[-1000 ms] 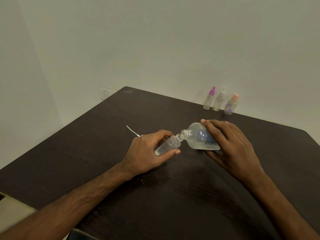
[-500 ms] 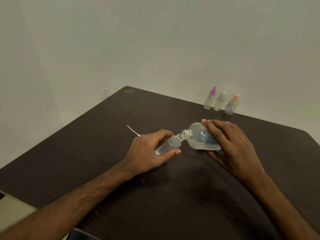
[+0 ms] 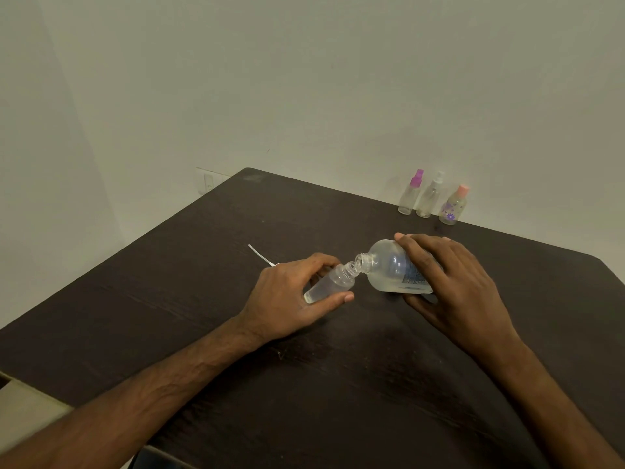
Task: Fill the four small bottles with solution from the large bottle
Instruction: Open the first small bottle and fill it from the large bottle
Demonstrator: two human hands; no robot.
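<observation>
Nearest to me, both forearms reach in over the dark table (image 3: 304, 401), which gives a low, steady base for a pour between two narrow mouths. My left hand (image 3: 287, 299) has its grip wrapped around a small bottle (image 3: 329, 286), thumb below and fingers curled over the top, holding it tilted with its open neck pointing up and to the right. I judge the tilt is there so the neck meets the stream instead of making the big one tip further. A little clear liquid sits at its lower end.

My right hand (image 3: 453, 282) has its grip closed over the large bottle (image 3: 389, 267) from above, fingers spread across the labelled side. The bottle lies nearly on its side, its uncapped mouth touching or just at the small neck. Liquid pools along its lower wall.

Just behind the left hand lies a thin white tube (image 3: 258, 254), probably the small bottle's pump stem, set aside to free the neck.

Far back by the wall stand three other small bottles (image 3: 431, 198), capped and upright, well clear of spills. I cannot tell how full they are.
</observation>
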